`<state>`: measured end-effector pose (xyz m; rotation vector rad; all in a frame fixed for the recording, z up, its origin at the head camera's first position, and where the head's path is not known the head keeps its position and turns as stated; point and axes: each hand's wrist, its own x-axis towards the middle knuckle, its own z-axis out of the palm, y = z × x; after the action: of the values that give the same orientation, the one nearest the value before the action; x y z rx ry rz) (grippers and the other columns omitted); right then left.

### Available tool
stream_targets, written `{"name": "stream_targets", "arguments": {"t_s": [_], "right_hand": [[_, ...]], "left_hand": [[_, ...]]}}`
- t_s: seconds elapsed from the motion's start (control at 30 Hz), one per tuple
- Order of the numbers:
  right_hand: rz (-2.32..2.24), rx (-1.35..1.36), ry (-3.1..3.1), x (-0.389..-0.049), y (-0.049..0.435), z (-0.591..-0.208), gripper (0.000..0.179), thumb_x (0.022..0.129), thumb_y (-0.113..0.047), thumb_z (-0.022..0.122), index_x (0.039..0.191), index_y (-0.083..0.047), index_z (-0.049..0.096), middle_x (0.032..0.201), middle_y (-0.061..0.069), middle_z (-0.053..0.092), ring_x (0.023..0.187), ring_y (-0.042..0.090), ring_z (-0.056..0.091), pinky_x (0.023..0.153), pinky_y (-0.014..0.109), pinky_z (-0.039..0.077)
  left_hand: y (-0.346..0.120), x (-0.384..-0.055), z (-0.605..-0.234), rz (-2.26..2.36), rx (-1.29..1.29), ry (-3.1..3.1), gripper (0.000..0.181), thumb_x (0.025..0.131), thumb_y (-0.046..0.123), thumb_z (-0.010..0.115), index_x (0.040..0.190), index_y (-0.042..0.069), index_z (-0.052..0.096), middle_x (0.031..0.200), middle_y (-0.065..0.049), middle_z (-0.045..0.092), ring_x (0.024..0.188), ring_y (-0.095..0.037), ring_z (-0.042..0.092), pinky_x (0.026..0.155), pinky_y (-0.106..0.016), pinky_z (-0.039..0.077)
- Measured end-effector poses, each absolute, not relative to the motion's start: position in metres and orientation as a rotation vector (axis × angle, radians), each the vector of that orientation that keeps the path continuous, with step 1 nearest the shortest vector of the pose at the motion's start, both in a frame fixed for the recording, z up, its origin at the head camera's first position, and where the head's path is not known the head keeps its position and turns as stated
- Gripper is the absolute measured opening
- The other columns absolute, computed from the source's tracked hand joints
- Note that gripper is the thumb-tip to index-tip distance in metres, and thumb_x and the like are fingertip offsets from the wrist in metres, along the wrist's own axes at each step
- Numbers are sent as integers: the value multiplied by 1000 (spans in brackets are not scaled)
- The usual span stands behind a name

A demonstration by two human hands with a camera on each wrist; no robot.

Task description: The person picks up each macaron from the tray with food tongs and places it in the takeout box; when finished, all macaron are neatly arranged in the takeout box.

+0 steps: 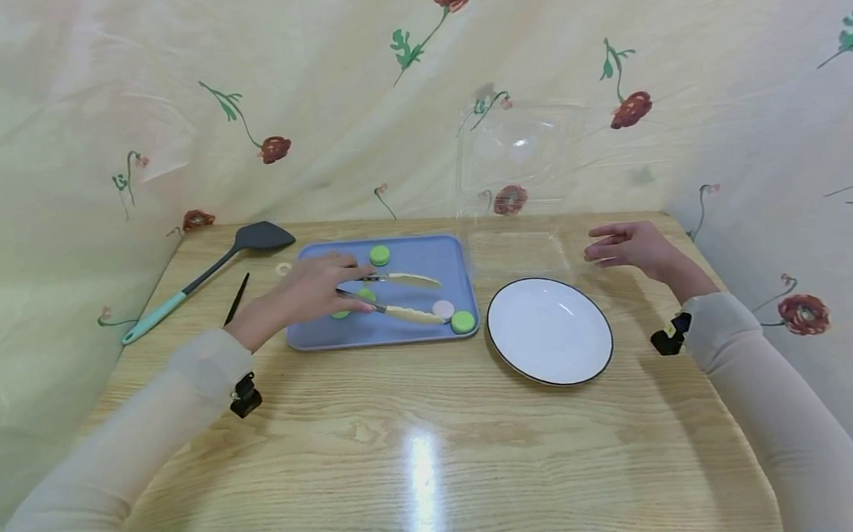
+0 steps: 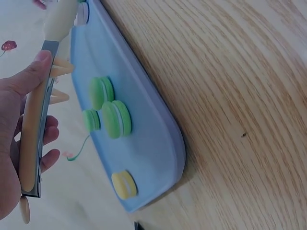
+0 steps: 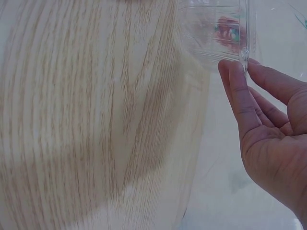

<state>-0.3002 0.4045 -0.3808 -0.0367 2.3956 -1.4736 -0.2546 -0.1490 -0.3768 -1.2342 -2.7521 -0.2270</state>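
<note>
Cream sheeting printed with red flowers is hung behind a pale wood-grain table. At the centre of the work, a small round lilac macaron is seen near the right front corner of a blue rectangular tray, by the nearer tip of a pair of cream-tipped metal tongs; a round green macaron lies just beside it. The tongs are gripped by the left hand, with their arms spread and nothing seen to be pinched by them. Whether the lilac macaron is touched cannot be told.

For a sound hold, both tips should be set level at its sides and closed slowly, since a shell of this kind may crack or slip under a hard squeeze; its green neighbour is best left unnudged.

Farther left on the tray, three more green macarons and a yellow macaron are shown. To its right a round white plate with a dark rim is placed, and behind that a clear plastic box with raised lid, its rim apparently pinched by the right hand; light pressure should suffice there. Left of the tray, a dark-grey spatula with a mint handle is laid.
</note>
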Motion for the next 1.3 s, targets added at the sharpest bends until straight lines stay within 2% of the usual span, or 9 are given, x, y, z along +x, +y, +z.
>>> {"name": "stream_targets", "arguments": {"t_s": [0.13,0.57,0.83,1.3], "right_hand": [[-1495,-22,2377,-303,405,-383,58,104,-2,55,154,12,30,99,-15,76,93,0,73,95,37,58],[-1495,-15,2359,-303,404,-381,62,102,-4,59,154,13,29,101,-12,77,93,1,73,92,35,58],[-1454,-5,2386,-300,400,-378,60,104,-5,57,154,11,30,104,-11,76,94,-1,72,95,37,57],[-1442,-23,2404,-297,400,-376,58,104,-6,57,153,10,32,101,-15,76,94,-2,72,97,41,56]], "left_hand": [[-146,-258,-380,-215,-1223,-2776,62,87,50,77,139,17,65,105,-6,66,79,-17,52,59,-29,34],[-142,-262,-386,-198,-1242,-2774,61,88,49,76,138,16,66,106,-6,66,80,-18,53,62,-30,35],[-142,-264,-390,-151,-1264,-2728,60,89,50,73,137,15,67,102,-7,65,77,-19,50,62,-31,35],[-138,-264,-391,-229,-1266,-2738,55,89,44,75,135,14,68,102,-8,66,83,-21,54,67,-34,40]]}}
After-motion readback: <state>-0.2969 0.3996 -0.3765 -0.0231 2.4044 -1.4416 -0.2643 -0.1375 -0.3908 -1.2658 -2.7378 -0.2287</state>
